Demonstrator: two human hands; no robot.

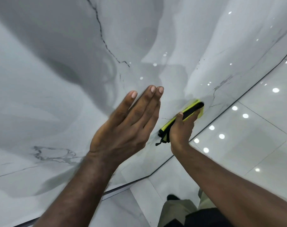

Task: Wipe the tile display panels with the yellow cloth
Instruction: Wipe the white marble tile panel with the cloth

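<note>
My right hand (180, 128) gripping the yellow cloth (188, 110) — pressed against the marble-look tile panel (57, 95), my left hand (128, 122) open, fingers straight, glossy floor (254, 136) below.

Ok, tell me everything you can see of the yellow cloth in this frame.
The yellow cloth is bright yellow-green with black edging and a loose black tag or thread at its lower end. It looks like soft microfibre, folded into a long pad. The right hand presses it flat against the glossy marbled tile panel, low down near the floor edge. Its far end is motion-blurred.
</note>
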